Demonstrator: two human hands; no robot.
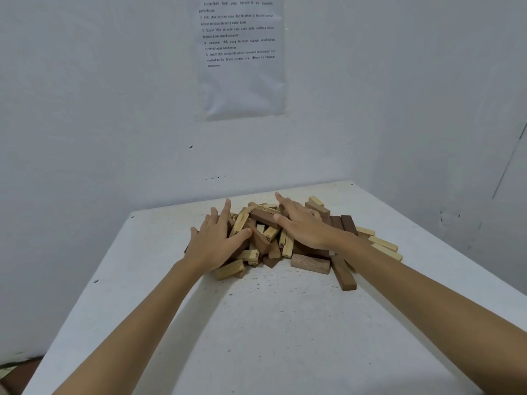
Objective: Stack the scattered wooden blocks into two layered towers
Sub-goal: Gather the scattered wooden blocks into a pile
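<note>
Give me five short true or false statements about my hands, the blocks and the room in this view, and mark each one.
1. Both the left hand and the right hand lie flat on the pile of blocks. True.
2. Two finished towers already stand. False: the blocks lie in one loose heap on the table.
3. Every block is the same colour. False: light and dark wood are mixed.
4. A printed sheet hangs on the wall behind the table. True.
5. The right hand is lifting a block clear of the pile. False: its fingers are straight and rest on the pile.
</note>
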